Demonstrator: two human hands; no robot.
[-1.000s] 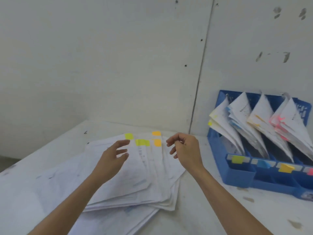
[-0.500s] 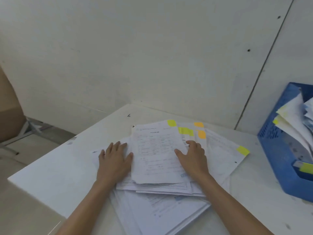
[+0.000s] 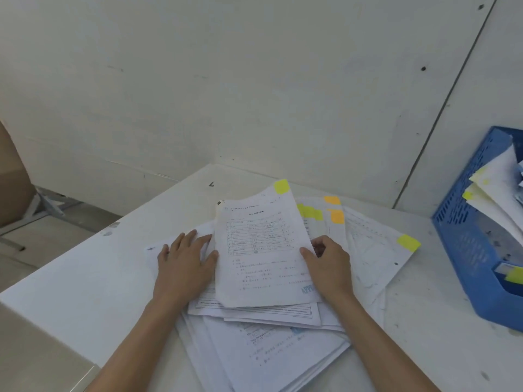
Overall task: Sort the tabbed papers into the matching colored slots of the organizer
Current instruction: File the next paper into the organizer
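A loose pile of white printed papers [image 3: 266, 343] lies on the white table. On top is a sheet with a yellow tab [image 3: 263, 250], its far end lifted. My right hand [image 3: 329, 267] grips that sheet's right edge, thumb on top and fingers curled beneath. My left hand [image 3: 184, 264] rests flat on the pile beside the sheet's left edge. Beyond it show sheets with yellow tabs [image 3: 311, 212], orange tabs [image 3: 335, 213] and another yellow tab [image 3: 408, 242]. The blue organizer [image 3: 464, 250] stands at the right edge, holding papers and a yellow slot label [image 3: 513, 274].
The white table [image 3: 85, 278] ends at a left edge and a near-left corner, with floor below. A white panelled wall rises right behind the table. A brown box [image 3: 11, 179] and a metal frame sit on the floor at far left.
The view swung left, so the organizer slid to the right edge. Both hands came down onto the pile; my right hand took the yellow-tabbed top sheet's edge and raised it.
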